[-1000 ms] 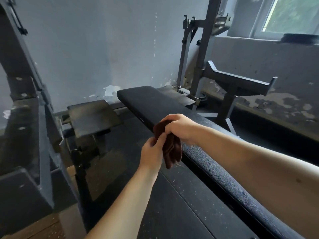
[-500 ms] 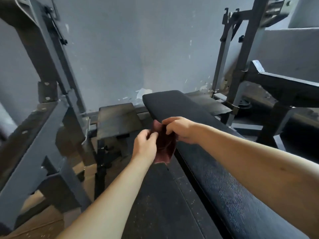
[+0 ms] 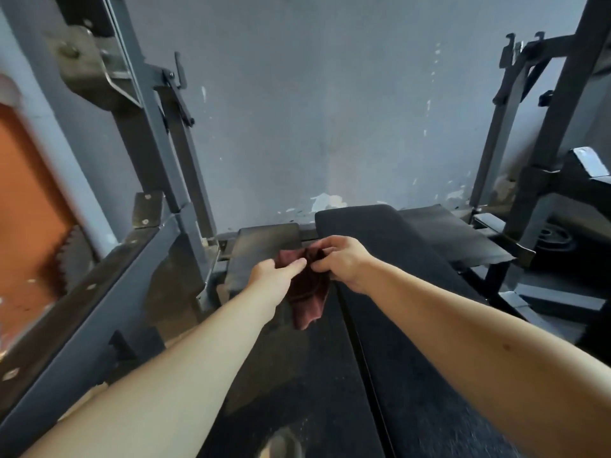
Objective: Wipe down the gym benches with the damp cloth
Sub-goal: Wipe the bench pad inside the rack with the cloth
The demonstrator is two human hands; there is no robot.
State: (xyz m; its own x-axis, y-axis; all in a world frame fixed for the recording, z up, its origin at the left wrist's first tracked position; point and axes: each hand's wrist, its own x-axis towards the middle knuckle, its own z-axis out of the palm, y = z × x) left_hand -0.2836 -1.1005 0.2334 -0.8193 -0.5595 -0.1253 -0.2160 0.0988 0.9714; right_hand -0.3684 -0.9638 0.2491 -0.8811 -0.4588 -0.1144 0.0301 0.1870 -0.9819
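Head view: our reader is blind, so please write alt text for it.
The left hand and right hand hold a dark red cloth up beside a long black padded bench. Grey metal racks flank it, against a scuffed grey wall.

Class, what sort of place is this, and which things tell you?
Probably a weights room or small gym: a long padded bench, steel rack uprights on both sides, and what looks like a weight plate on the floor.

Head-worn wide view, forward and down, close over bench (image 3: 413, 391)
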